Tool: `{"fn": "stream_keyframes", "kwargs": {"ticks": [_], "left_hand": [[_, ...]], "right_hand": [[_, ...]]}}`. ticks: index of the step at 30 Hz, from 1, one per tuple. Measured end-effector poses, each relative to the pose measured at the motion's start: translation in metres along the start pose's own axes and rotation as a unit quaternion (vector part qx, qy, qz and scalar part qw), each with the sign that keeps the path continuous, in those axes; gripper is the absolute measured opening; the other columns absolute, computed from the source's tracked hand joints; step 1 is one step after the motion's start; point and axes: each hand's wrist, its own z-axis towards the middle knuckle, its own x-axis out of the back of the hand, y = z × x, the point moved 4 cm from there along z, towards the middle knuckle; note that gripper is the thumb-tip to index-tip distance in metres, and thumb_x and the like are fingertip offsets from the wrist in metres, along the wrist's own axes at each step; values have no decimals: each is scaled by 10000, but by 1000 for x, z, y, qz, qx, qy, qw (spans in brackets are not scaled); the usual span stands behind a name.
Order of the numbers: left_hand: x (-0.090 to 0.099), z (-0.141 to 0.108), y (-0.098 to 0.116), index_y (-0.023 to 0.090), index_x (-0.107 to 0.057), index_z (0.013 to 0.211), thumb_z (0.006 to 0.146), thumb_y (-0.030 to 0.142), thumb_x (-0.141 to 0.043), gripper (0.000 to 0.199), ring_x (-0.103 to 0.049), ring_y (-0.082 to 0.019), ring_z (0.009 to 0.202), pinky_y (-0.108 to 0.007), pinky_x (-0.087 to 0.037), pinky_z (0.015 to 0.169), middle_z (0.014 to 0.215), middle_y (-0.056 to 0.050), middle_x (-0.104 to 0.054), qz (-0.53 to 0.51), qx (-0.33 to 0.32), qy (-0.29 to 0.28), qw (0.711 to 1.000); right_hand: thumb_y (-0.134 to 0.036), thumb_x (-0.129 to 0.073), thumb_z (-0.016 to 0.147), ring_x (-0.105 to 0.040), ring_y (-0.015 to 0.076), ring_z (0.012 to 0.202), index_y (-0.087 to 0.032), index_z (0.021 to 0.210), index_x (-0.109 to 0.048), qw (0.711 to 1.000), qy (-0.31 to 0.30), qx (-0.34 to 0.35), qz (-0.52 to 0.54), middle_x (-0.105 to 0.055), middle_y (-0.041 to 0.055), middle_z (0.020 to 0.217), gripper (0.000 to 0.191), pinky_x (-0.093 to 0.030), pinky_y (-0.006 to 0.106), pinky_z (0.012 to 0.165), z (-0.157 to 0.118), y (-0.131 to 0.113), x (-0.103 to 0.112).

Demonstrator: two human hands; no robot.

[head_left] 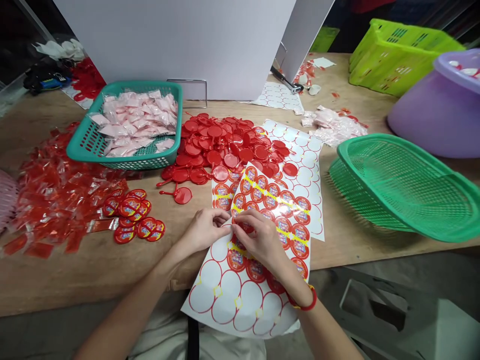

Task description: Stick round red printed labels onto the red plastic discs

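Both my hands are on a curling white sheet of round red printed stickers [240,285], which lies across the table's front edge. My left hand [202,231] pinches the sheet near its middle. My right hand [260,237] has its fingertips on a round red sticker [243,227], lifting it from the backing. Many circles on the near part of the sheet are bare outlines. A small heap of peeled stickers [137,222] lies left of my hands. Beyond them spreads a pile of flat red round paddle-shaped pieces [221,150].
A teal basket [123,125] of pink packets stands at the back, with red cellophane packets [56,200] to the left. Another backing sheet [303,170] lies right. A tilted green basket [405,187], lime crate [397,57] and purple tub [431,105] occupy the right side.
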Motion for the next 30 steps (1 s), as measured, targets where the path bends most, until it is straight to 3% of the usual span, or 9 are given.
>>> {"fn": "stream_keyframes", "kwargs": {"ticks": [5, 11, 27, 30], "left_hand": [[0, 0, 5, 177, -508, 757, 613, 137, -600, 175, -510, -77, 561, -176, -378, 516, 631, 48, -550, -1, -15, 44, 999], [-2, -2, 12, 211, -504, 891, 647, 57, -516, 289, -546, -90, 623, -195, -407, 605, 663, 58, -570, 93, -78, 18, 992], [1, -2, 11, 219, -472, 975, 678, 45, -494, 345, -560, -92, 636, -200, -433, 610, 683, 64, -570, 102, -72, -2, 992], [5, -2, 4, 211, -449, 970, 682, 45, -495, 336, -557, -105, 666, -221, -446, 631, 730, 45, -563, 129, -63, 29, 989]], "right_hand": [[-170, -495, 811, -602, 157, 668, -177, 800, -614, 1000, -2, -2, -22, -625, 68, 771, 120, -500, 274, 578, 1, 1, -5], [-141, -471, 806, -589, 145, 615, -158, 768, -624, 999, -32, 18, -26, -627, 71, 753, 159, -483, 258, 539, 3, 2, -6], [-163, -441, 823, -518, 132, 596, -179, 703, -547, 994, -103, -15, -20, -562, 32, 704, 161, -417, 263, 556, 13, 9, -3], [-186, -450, 778, -471, 124, 562, -186, 650, -497, 994, -86, -71, 7, -524, 9, 635, 137, -385, 255, 535, 19, 21, 4]]}}
